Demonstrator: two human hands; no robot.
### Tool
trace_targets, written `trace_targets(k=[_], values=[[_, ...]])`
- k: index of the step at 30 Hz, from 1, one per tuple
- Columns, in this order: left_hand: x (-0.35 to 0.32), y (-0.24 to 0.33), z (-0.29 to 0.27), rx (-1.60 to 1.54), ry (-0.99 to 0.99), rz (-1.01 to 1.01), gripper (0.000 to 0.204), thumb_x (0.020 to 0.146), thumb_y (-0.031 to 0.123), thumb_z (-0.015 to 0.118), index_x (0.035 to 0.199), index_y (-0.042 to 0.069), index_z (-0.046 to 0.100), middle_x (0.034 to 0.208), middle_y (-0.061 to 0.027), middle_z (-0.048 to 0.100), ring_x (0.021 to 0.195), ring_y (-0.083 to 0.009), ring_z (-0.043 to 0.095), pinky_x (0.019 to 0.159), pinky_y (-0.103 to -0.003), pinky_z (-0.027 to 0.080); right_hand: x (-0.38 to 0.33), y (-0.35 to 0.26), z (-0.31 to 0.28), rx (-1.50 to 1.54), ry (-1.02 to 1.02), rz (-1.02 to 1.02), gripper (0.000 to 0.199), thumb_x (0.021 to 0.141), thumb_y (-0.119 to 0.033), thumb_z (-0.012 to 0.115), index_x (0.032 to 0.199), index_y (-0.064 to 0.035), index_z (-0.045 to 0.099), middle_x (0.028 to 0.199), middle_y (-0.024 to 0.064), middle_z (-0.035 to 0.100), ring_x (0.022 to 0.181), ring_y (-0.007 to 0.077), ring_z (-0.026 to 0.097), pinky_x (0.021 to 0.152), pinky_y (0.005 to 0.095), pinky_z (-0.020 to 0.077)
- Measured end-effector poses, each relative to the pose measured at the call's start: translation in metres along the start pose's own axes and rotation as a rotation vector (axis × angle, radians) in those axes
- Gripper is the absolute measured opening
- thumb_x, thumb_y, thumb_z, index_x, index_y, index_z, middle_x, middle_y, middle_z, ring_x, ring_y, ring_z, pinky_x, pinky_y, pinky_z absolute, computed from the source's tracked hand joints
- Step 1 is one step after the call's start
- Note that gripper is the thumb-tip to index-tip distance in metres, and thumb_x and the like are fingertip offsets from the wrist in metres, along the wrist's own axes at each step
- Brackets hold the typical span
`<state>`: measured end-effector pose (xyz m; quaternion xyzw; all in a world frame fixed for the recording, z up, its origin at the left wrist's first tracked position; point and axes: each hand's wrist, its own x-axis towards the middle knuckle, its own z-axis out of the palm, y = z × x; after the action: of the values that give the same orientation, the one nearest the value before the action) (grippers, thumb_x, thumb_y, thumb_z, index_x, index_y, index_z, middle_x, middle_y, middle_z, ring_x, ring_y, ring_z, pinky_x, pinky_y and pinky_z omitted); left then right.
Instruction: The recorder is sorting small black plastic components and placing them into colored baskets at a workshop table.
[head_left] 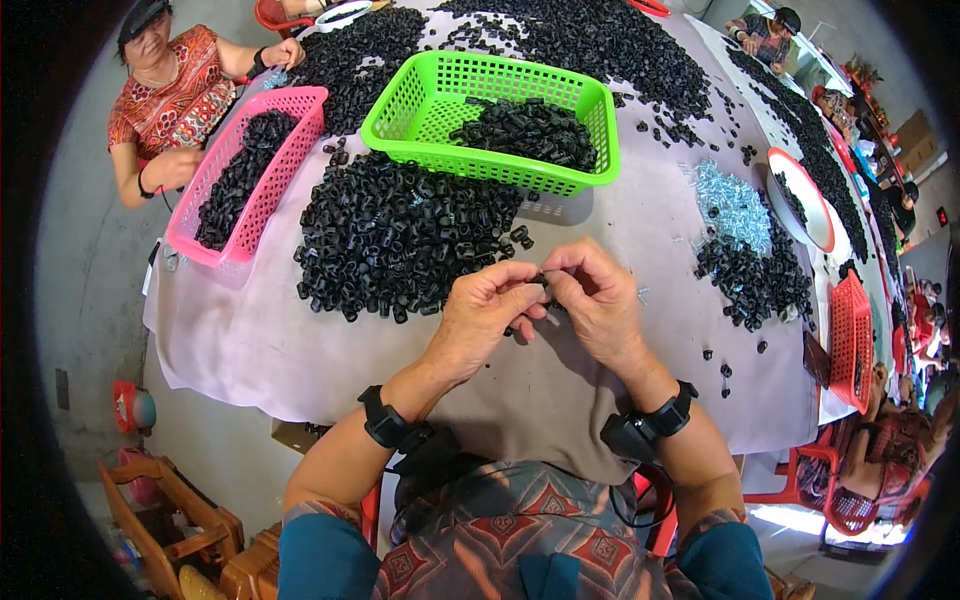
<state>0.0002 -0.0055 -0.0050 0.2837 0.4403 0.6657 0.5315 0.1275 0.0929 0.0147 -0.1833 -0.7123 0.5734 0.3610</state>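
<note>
My left hand (488, 312) and my right hand (598, 305) meet above the near middle of the cloth-covered table. Between their pinched fingertips is a small black plastic part (541, 282), mostly covered by the fingers. Both hands are closed on it. Just left of my left hand spreads a big pile of small black ring-like plastic parts (390, 240). Behind that pile stands a green perforated basket (420, 150), with more black parts gathered toward its right side. Off to the right of my right hand lies a heap of small clear or silvery pieces (735, 205), touching more black parts (755, 280).
At the left is a pink basket (300, 125) of black parts, with a co-worker (175, 95) beside it. A red-rimmed white bowl (805, 215) and a red basket (850, 340) stand at the right. A few loose parts (726, 375) lie near the right front.
</note>
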Motion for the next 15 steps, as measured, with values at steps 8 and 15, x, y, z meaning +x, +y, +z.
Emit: trace_targets(k=[8,15], values=[[0.0001,-0.0011,-0.0014,-0.008,0.023,0.021,0.023,0.089,0.007,0.058,0.110,-0.003,0.057,0.088,-0.0097,0.064,0.073,-0.0112,0.061,0.055,-0.022,0.051,-0.0005,-0.0011,-0.0034,-0.339,-0.025,-0.207,0.009,0.084,0.004,0.055,0.091,0.0003,0.057,0.083,0.0081,0.056,0.072,0.0154,0.062,0.062,0.0258,0.0487],[-0.0025,0.0012,0.0011,0.161,0.006,0.070,0.020,0.089,0.006,0.056,0.107,-0.002,0.058,0.087,-0.0079,0.063,0.072,-0.0103,0.059,0.058,-0.023,0.052,-0.0013,-0.0067,-0.0015,-0.326,-0.022,-0.176,0.009,0.083,0.003,0.057,0.091,-0.0001,0.057,0.082,0.0093,0.056,0.070,0.0185,0.062,0.062,0.0280,0.0490]])
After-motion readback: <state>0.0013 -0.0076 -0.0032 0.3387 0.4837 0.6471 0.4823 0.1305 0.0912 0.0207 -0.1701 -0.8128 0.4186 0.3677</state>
